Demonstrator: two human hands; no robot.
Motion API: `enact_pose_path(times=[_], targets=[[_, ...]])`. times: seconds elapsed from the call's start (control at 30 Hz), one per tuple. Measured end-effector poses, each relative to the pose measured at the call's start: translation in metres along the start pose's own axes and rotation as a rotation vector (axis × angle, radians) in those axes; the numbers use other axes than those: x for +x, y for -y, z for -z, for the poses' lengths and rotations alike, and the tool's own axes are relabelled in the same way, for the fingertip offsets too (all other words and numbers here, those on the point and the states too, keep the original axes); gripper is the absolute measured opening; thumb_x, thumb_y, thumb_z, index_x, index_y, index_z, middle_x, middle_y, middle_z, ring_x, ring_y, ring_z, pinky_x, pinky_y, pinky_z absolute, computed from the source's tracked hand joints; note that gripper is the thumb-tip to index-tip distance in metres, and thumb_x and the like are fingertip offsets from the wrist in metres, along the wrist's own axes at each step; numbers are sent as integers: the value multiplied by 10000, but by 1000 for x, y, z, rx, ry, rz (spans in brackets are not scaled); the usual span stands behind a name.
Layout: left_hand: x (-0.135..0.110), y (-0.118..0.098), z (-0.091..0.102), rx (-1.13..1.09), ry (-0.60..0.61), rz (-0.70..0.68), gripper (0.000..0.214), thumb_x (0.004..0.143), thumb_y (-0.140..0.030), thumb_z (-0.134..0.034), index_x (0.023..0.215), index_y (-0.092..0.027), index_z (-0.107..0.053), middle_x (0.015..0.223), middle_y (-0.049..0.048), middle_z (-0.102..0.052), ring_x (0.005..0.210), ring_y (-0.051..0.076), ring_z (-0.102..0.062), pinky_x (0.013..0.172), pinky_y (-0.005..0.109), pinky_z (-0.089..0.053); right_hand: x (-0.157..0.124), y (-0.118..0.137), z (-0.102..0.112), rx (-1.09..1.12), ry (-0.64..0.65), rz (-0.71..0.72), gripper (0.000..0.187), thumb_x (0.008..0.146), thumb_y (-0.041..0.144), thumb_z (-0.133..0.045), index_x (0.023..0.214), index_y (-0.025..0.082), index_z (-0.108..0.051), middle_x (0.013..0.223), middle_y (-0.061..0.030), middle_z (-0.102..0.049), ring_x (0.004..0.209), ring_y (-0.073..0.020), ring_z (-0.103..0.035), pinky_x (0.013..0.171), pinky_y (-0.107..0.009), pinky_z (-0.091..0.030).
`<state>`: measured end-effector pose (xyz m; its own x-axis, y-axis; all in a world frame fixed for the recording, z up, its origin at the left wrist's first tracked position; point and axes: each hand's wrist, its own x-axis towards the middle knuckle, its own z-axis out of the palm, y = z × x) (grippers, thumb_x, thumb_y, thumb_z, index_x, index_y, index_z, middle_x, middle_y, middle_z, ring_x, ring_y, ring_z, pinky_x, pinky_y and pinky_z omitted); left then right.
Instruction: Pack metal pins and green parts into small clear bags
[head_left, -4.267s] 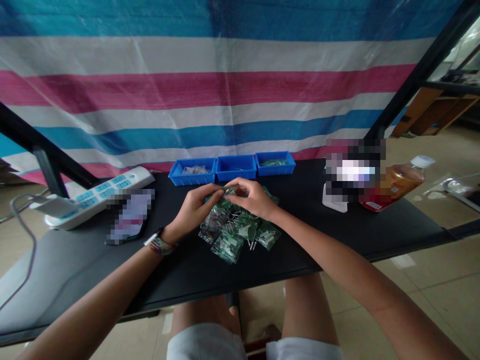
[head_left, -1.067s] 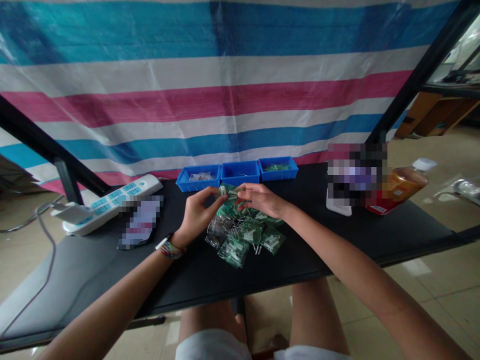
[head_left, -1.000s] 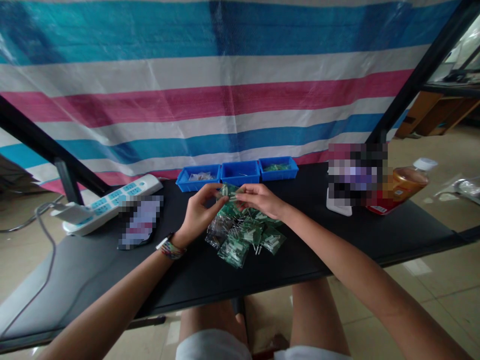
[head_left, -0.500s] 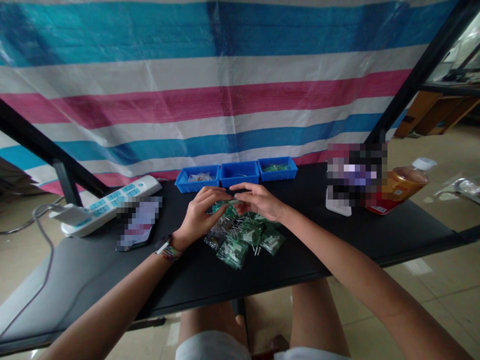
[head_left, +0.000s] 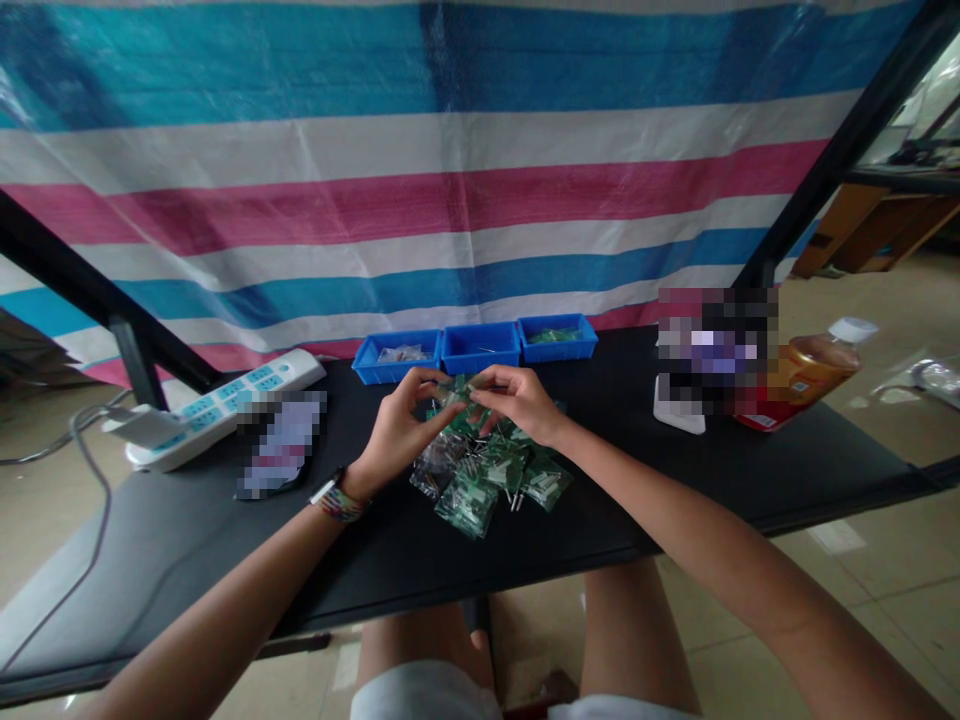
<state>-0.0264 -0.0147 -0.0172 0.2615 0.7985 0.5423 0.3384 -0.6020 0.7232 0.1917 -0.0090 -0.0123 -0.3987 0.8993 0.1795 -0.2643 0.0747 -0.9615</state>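
Note:
Both hands meet over a pile of small clear-and-green plastic bags (head_left: 466, 503) on the black table. Between them is one small green plastic bag (head_left: 459, 388), gripped at its upper part. My left hand (head_left: 409, 418) pinches its left side with thumb and fingers; a patterned band and a bracelet circle that wrist. My right hand (head_left: 519, 402) pinches the right side. The piled bags hold small white and metallic pieces, too small to name. Some loose thin metal pins (head_left: 515, 500) lie among them, and a bag with brownish contents (head_left: 431, 470) sits at the pile's left.
Behind the pile stand a left blue bin (head_left: 395, 372) with small bags, a middle blue bin (head_left: 480, 362) with a thin piece, and a right blue bin (head_left: 557, 348) with green bags. A power strip (head_left: 225, 400) and phone (head_left: 283, 445) lie left; a bottle (head_left: 814, 365) stands right.
The fingers of both hands have closed into pinches on the small green bag, which now shows more upright between them. The pile looks the same.

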Motion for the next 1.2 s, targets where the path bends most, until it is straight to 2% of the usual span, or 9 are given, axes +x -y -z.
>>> enact_pose_path(times=[0.1, 0.2, 0.33, 0.43, 0.5, 0.63, 0.77, 0.83, 1.2], targets=[[1, -3, 3, 38, 43, -25, 327, 1028, -443, -682, 1239, -210, -592, 987, 61, -755, 911, 212, -743, 840, 357, -597, 9, 6, 19, -62, -135, 99, 432, 791, 557, -876, 1001, 221, -704, 945, -38, -697, 759, -206, -728, 597, -348, -655], [4, -2, 6, 185, 117, -39, 247, 1051, -406, -606, 1177, -202, -664, 1079, 96, -752, 995, 246, -730, 908, 412, -589, 19, 18, 60, -224, -477, 294, 403, 884, 582, -771, 1066, 238, -666, 1040, -63, -704, 840, -218, -733, 699, -360, -659], [6, 2, 7, 385, 296, -104, 279, 1043, -388, -574, 1154, -215, -761, 1192, 107, -758, 1123, 295, -696, 1031, 498, -527, 20, 27, 119, -809, -843, 470, 295, 1047, 417, -532, 1186, 201, -676, 1233, -162, -693, 1076, -288, -705, 932, -442, -610], [5, 6, 4, 409, 386, -138, 330, 1049, -448, -588, 1197, -233, -790, 1252, 102, -769, 1166, 307, -684, 1076, 526, -491, 14, 23, 136, -1284, -750, 332, 273, 1005, 343, -600, 1147, 153, -735, 1192, -213, -718, 1180, -374, -643, 1080, -542, -496], [4, 8, 2, 423, 404, -148, 339, 1028, -477, -634, 1233, -261, -796, 1283, 95, -766, 1202, 314, -670, 1097, 535, -477, 11, 20, 132, -1408, -685, 276, 296, 991, 341, -635, 1174, 137, -747, 1190, -224, -731, 1192, -397, -619, 1108, -563, -444], [3, 11, 1, 434, 418, -152, 301, 1005, -442, -678, 1237, -294, -798, 1289, 78, -765, 1214, 307, -661, 1111, 528, -472, 13, 19, 104, -1293, -507, 372, 228, 984, 218, -607, 1151, 161, -751, 1181, -171, -746, 1163, -332, -634, 1069, -455, -459], [4, 13, 1, 416, 408, -158, 249, 1011, -412, -672, 1178, -288, -809, 1268, 81, -759, 1208, 302, -657, 1097, 513, -485, 10, 14, 69, -1075, 16, 304, 132, 910, 139, -711, 996, 209, -782, 986, -63, -752, 983, -243, -674, 955, -370, -491], [4, 13, 2, 423, 400, -168, 233, 1011, -402, -678, 1170, -297, -812, 1258, 81, -757, 1214, 310, -650, 1094, 520, -481, 7, 9, 54, -1076, 142, 222, 217, 835, 142, -815, 1042, 202, -801, 957, -53, -715, 948, -232, -657, 912, -353, -486], [4, 9, -2, 411, 407, -190, 217, 1059, -369, -620, 1159, -238, -761, 1117, 82, -754, 1041, 270, -681, 954, 437, -530, 3, -1, 38, -1094, 84, 72, 154, 788, 71, -819, 904, 152, -760, 907, -21, -561, 860, -174, -578, 823, -287, -457]])
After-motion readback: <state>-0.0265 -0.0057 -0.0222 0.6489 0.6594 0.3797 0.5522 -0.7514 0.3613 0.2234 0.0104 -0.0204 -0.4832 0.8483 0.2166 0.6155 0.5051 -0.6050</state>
